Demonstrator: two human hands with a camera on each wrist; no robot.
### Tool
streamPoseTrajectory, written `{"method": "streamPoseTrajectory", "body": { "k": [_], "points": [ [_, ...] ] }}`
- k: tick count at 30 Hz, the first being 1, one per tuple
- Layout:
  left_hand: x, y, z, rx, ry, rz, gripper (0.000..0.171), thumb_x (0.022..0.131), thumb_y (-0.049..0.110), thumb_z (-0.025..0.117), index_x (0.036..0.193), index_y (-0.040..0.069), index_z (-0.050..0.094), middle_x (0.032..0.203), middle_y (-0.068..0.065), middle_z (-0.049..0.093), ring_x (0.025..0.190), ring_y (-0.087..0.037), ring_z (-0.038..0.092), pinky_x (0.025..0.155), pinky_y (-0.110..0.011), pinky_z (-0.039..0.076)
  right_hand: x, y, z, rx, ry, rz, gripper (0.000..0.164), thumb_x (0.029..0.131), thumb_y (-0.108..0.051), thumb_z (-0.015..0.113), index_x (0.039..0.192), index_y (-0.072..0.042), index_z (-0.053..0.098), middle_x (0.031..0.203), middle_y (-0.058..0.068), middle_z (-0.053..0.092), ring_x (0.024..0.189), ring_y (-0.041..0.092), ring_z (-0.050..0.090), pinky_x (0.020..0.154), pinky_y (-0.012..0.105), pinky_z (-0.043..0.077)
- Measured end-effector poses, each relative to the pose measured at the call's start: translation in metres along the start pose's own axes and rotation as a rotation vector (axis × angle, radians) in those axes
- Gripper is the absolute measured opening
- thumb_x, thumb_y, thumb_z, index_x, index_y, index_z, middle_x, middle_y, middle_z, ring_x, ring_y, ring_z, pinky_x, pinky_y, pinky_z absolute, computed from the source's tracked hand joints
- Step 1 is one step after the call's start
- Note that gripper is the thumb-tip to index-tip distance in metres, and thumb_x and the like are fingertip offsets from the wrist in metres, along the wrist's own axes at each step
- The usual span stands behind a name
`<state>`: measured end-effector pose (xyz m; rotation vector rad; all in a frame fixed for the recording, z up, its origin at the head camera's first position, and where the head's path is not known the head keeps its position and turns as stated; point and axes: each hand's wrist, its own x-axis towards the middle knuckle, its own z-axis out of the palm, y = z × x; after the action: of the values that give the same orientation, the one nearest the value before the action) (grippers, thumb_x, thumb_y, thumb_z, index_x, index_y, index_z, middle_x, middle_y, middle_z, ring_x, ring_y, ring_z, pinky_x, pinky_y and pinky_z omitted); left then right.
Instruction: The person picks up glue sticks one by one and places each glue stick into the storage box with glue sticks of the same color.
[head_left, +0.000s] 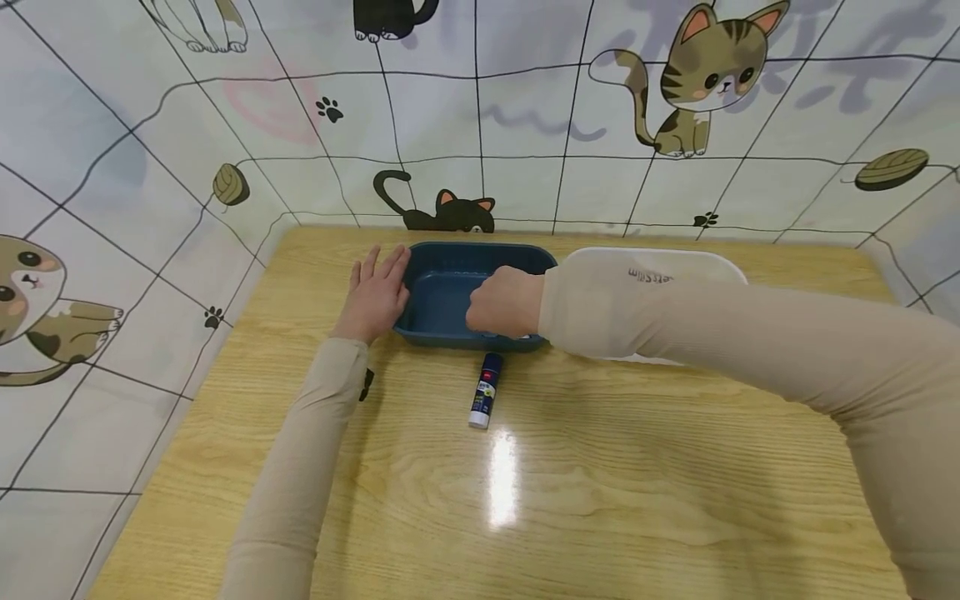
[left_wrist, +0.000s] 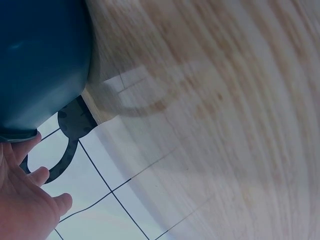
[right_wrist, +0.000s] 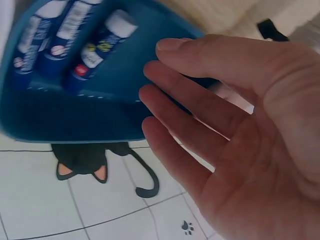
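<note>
A dark blue basin [head_left: 438, 304] stands on the table against the patterned wall. My left hand [head_left: 372, 293] rests with straight fingers on its left rim; the left wrist view shows those fingers [left_wrist: 31, 150] at the basin's edge. Over the inside of the basin is my right hand [head_left: 504, 302], its loosely bent fingers holding nothing in the right wrist view. Three blue glue sticks with white ends lie in the basin, among them one glue stick [right_wrist: 100, 52] nearest the fingers. Another glue stick [head_left: 486, 392] lies on the table in front of the basin.
To the right stands a white basin [head_left: 712, 260], partly hidden behind my right sleeve. A small black object [head_left: 366, 385] shows beside my left wrist. The wooden table [head_left: 637, 483] meets cat-printed walls at the back and sides.
</note>
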<state>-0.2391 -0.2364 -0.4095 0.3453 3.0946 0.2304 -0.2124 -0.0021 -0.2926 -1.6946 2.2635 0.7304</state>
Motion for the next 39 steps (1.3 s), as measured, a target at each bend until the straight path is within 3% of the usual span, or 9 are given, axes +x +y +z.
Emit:
{"method": "streamPoseTrajectory", "body": {
  "k": [4,8,20,29,33,39],
  "points": [
    [-0.001,0.000,0.000,0.003,-0.003,-0.002,0.055,0.103,0.018,0.036,0.154,0.007,0.021,0.160,-0.007,0.017,0.145,-0.035,0.002,0.112,-0.058,0.006,-0.002,-0.006,-0.001,0.009,0.077,-0.024,0.016,0.091,-0.006,0.065,0.103,-0.013,0.074,0.089,0.003,0.070,0.074,0.016,0.061,0.064,0.030,0.054],
    [0.000,0.000,0.001,0.005,0.001,-0.002,0.055,0.103,0.018,0.036,0.154,0.007,0.022,0.160,-0.007,0.018,0.145,-0.035,0.003,0.112,-0.058,0.007,-0.006,-0.012,0.001,0.012,0.139,-0.059,0.023,0.090,-0.007,0.068,0.111,-0.015,0.071,0.100,0.004,0.070,0.088,0.021,0.064,0.072,0.034,0.054],
    [0.002,-0.001,0.003,-0.007,-0.001,-0.009,0.055,0.102,0.017,0.036,0.155,0.008,0.021,0.160,-0.006,0.017,0.145,-0.035,0.002,0.112,-0.058,0.005,-0.003,-0.036,0.029,0.066,0.164,-0.109,0.031,0.088,-0.010,0.071,0.119,-0.015,0.067,0.112,0.004,0.067,0.099,0.020,0.063,0.087,0.034,0.051],
    [0.000,-0.001,0.002,-0.006,0.004,-0.019,0.055,0.102,0.017,0.037,0.155,0.008,0.022,0.160,-0.006,0.018,0.145,-0.035,0.003,0.112,-0.057,0.006,-0.001,-0.045,0.054,0.099,0.235,-0.145,0.033,0.086,-0.008,0.073,0.116,-0.015,0.065,0.111,0.003,0.063,0.097,0.018,0.059,0.075,0.029,0.053],
    [0.001,-0.002,0.003,-0.026,0.013,-0.016,0.055,0.102,0.016,0.037,0.155,0.008,0.022,0.160,-0.006,0.018,0.146,-0.033,0.002,0.113,-0.057,0.004,0.003,-0.048,0.065,0.133,0.274,-0.153,0.029,0.087,-0.007,0.071,0.115,-0.014,0.064,0.113,0.004,0.061,0.099,0.018,0.057,0.075,0.030,0.053],
    [0.001,-0.002,0.003,-0.037,0.013,-0.017,0.055,0.102,0.016,0.037,0.155,0.008,0.021,0.160,-0.005,0.017,0.146,-0.033,0.001,0.113,-0.056,0.003,0.008,-0.052,0.083,0.090,0.376,-0.164,0.026,0.088,-0.008,0.069,0.112,-0.015,0.061,0.108,0.002,0.061,0.097,0.019,0.057,0.073,0.032,0.051]
  ]
}}
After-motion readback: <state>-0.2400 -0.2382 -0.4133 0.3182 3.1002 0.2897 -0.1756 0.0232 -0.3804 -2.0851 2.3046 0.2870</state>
